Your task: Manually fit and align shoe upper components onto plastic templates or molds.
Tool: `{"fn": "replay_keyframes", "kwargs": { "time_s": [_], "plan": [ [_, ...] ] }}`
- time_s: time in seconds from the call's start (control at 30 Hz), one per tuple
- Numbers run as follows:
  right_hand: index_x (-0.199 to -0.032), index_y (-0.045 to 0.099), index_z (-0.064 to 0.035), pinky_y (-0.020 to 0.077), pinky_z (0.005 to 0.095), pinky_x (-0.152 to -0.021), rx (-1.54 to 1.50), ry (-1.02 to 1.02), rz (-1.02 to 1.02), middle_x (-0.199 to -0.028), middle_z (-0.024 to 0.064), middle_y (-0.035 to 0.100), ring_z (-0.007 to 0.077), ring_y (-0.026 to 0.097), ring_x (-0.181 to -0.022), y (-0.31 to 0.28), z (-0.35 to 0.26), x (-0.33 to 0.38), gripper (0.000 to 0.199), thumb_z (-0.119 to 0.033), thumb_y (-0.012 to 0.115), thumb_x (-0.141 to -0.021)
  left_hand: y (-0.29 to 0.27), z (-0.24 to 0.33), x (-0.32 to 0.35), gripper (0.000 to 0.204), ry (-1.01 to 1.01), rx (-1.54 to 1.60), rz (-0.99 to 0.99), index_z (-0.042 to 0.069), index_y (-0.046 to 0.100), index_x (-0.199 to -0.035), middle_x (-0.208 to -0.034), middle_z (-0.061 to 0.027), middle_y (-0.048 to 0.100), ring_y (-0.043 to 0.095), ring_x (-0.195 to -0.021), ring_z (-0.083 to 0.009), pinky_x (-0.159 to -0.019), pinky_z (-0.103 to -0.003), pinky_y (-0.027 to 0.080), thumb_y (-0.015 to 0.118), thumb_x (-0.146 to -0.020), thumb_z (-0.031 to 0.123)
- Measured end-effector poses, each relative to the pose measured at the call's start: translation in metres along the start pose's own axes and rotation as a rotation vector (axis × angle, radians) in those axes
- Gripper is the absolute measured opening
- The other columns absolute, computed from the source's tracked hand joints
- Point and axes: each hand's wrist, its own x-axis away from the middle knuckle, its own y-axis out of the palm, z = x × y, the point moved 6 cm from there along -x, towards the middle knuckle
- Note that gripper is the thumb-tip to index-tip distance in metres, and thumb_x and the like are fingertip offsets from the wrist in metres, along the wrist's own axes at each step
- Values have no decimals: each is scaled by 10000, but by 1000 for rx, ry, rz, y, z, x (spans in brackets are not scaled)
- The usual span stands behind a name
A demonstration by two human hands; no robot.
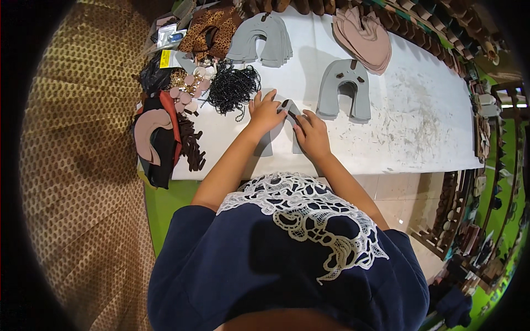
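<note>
A grey U-shaped shoe-upper piece (265, 148) lies on the white table in front of me, its curved end partly under my hands. Across its top runs a narrow dark brown strip (290, 109). My left hand (266, 115) rests on the piece's left side, fingers spread, its thumb close to the strip. At the strip's lower right end, my right hand (313, 137) has thumb and forefinger closed about it. Left of my left hand lies a tangled heap of black beaded strings (233, 87).
Stacked grey U-shaped pieces (327, 91) and pink pieces (361, 41) lie farther back on the white table (419, 121). At left are dark brown strips (190, 144), pink discs (182, 99) and a leopard-print piece (212, 33). Shoe racks (450, 209) stand at right.
</note>
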Motion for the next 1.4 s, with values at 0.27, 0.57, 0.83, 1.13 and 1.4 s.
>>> {"fn": "replay_keyframes", "kwargs": {
  "time_s": [0.27, 0.57, 0.83, 1.13, 1.4],
  "plan": [
    [-1007, 653, -47, 442, 402, -778, 57, -34, -60, -1150, 147, 549, 280, 565, -899, 3, -3, -2, 270, -173, 659, -768, -2, -1, 0, 383, -20, 49, -76, 157, 687, -1043, -1454, -84, 325, 174, -1345, -430, -1046, -607, 134, 624, -758, 405],
    [-1028, 658, -67, 428, 406, -813, 82, -36, -59, -1181, 137, 542, 280, 554, -947, 4, -3, -1, 284, -194, 653, -773, -11, 9, -1, 478, -63, 13, -231, 183, 685, -1061, -1475, -102, 280, 131, -1364, -415, -1065, -589, 73, 482, -833, 549],
    [-1015, 660, -64, 421, 405, -833, 27, 26, -53, -1151, 135, 553, 277, 550, -974, 6, 3, 1, 268, -182, 655, -774, -27, 15, -23, 582, 4, 226, -191, 106, 607, -1178, -1329, -80, 494, 255, -1338, -328, -1082, -443, 171, 325, -911, 540],
    [-1042, 659, -84, 410, 404, -854, 52, 32, -62, -1140, 128, 556, 281, 536, -1006, 9, 5, 2, 277, -188, 647, -786, -16, 7, -53, 314, 297, -93, -333, 203, 701, -1007, -1213, -12, 586, 450, -1170, -319, -955, -452, 362, 572, -802, 403],
    [-1019, 666, -54, 452, 414, -797, 39, -4, -17, -1060, 187, 591, 337, 568, -907, 4, 0, -1, 264, -164, 649, -779, -19, 13, -39, 139, 378, -128, -155, 291, 738, -785, -1365, -32, 463, 310, -1294, -356, -998, -514, 252, 742, -650, 256]
  ]
}}
